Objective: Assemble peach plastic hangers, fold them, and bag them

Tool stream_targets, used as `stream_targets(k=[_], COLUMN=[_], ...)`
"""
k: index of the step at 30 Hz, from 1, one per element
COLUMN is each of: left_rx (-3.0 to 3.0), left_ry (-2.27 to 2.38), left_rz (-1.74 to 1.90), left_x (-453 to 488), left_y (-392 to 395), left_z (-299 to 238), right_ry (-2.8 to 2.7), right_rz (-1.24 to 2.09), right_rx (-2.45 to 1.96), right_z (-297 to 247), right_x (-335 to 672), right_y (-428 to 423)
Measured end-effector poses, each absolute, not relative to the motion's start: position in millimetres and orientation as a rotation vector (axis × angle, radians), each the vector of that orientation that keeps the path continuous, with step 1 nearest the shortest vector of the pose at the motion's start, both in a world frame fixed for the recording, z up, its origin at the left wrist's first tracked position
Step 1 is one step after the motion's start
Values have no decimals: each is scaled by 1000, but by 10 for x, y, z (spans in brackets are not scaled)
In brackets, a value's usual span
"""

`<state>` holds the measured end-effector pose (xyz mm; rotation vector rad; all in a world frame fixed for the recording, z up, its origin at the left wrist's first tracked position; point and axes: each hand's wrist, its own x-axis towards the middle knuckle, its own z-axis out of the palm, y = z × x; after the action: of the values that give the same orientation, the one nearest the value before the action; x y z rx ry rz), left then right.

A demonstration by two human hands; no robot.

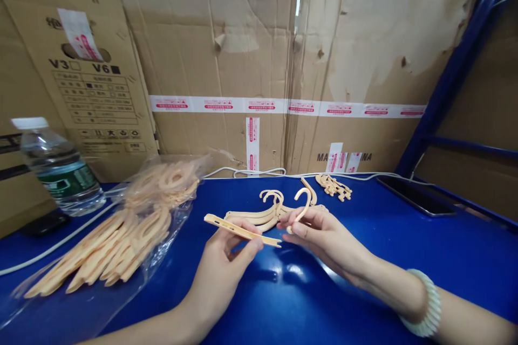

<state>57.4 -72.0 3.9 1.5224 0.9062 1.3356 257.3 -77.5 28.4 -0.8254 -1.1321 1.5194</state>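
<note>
The left hand (226, 259) pinches a beige slotted piece (238, 230) between thumb and fingers, raised above the blue tabletop (307, 302) near the centre of the dial. The right hand (319, 229), toward three o'clock, holds a small hook (309, 202) by its lower stem — a light fingertip grip. The loose pinch could let the hook twist or drop, and pressing the two parts together out of line could chip the piece's narrow forked end. A dropped hook might slide toward the stacked hangers (253, 219) at twelve o'clock or the loose hooks (334, 186) at one. The piece's long axis runs from just past nine to just past three — forked end toward the right hand, close to the hook's knobbed foot but apart.
</note>
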Motion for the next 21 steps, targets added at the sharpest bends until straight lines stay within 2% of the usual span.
stream_targets(k=[6,15,21], left_rx=[1559,1527,1504], left_ry=[965,991,1061], left_rz=[1304,1222,1180], left_x=[585,579,595], left_y=[-770,-824,-844], left_z=[96,94,106], right_ry=[-1153,-1188,-1240], right_rz=[1741,1719,1588], right_rx=[-808,-875,-899], right_z=[191,168,133], right_x=[2528,2518,2494], right_y=[-842,-843,-835])
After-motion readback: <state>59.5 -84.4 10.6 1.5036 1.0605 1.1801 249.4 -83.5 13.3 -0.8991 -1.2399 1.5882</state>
